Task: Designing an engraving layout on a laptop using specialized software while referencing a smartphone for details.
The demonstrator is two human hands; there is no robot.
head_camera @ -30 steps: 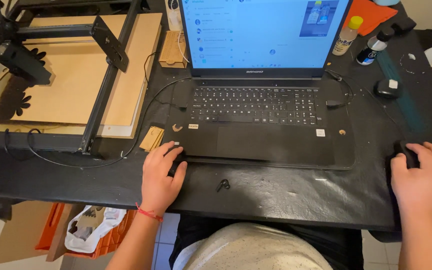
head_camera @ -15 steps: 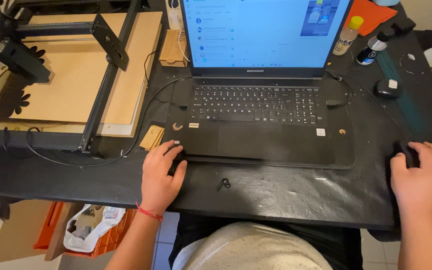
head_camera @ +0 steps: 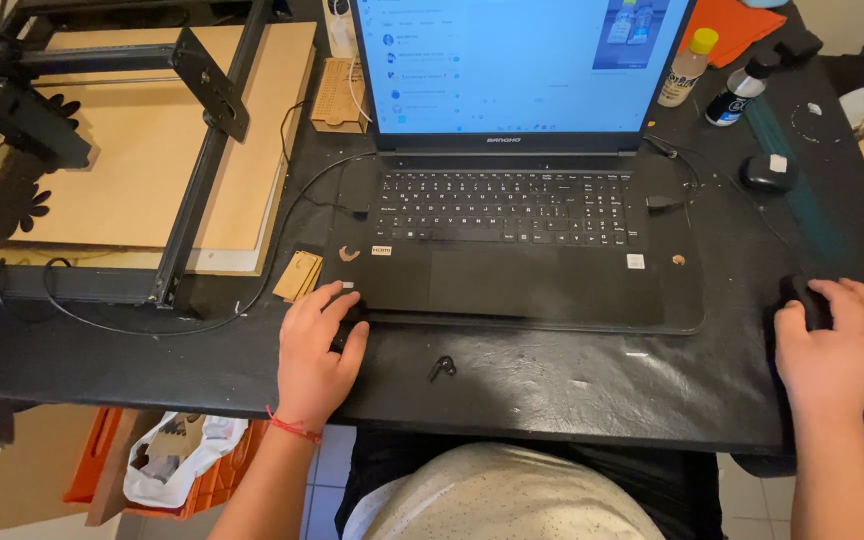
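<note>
My left hand [head_camera: 314, 352] rests palm down on the black table [head_camera: 572, 385], its fingertips touching the front left corner of the open black laptop [head_camera: 512, 230]. A red string circles that wrist. My right hand [head_camera: 834, 345] lies over a black mouse [head_camera: 809, 300] at the table's right edge, fingers curled on it. The laptop screen [head_camera: 517, 60] glows blue-white. A small black clip-like piece [head_camera: 441, 367] lies on the table between my hands.
A black-framed laser engraver [head_camera: 192, 120] stands over a wooden board [head_camera: 142, 150] at the left. A small wooden piece [head_camera: 298, 275] lies beside the laptop. Two bottles [head_camera: 687, 65] and a second mouse [head_camera: 767, 173] sit at the back right. An orange crate [head_camera: 182, 465] is below.
</note>
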